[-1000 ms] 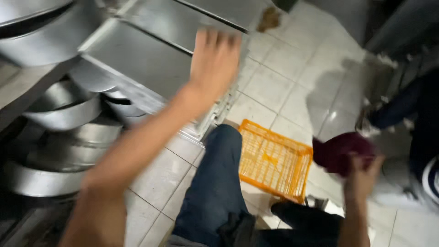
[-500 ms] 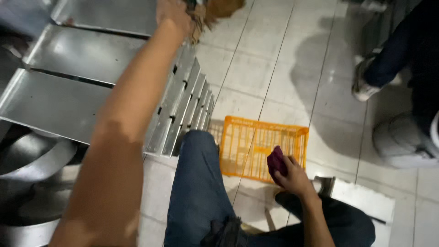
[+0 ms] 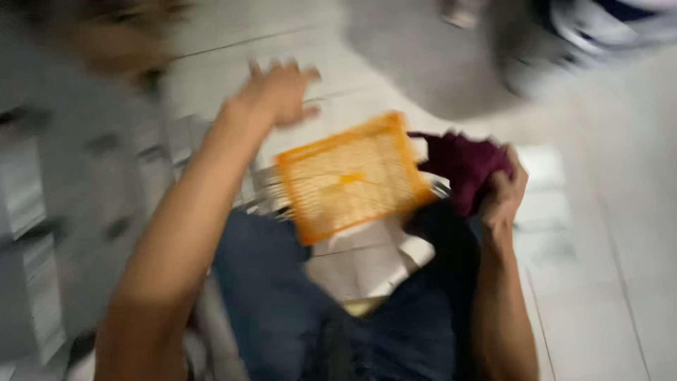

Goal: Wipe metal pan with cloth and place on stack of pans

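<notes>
**Dark red cloth bunched in the right hand, left hand spread over the floor**

Nearest the camera are the person's knees in blue jeans [image 3: 282, 310], with both bare forearms reaching out over them. The right hand [image 3: 502, 192] is closed around a dark red cloth [image 3: 462, 166], which sits crumpled above the right knee, just beside the right edge of an orange plastic crate [image 3: 349, 176]. The cloth looks soft, light and limp; it folds into lumps and would likely hang loose from wherever it is pinched, so a full-fist grip on the bunched middle, as here, seems the surest hold. It is plain maroon, with no pattern that the blurred picture lets me make out.

The crate is a flat lattice basket lying on the pale tiled floor [image 3: 599, 268] between the two arms. Farther out, the left hand [image 3: 282, 92] is open with fingers spread, holding nothing, above the floor beyond the crate's far left corner. At the far top right, another person's shoe [image 3: 543, 67] stands on the tiles.
</notes>
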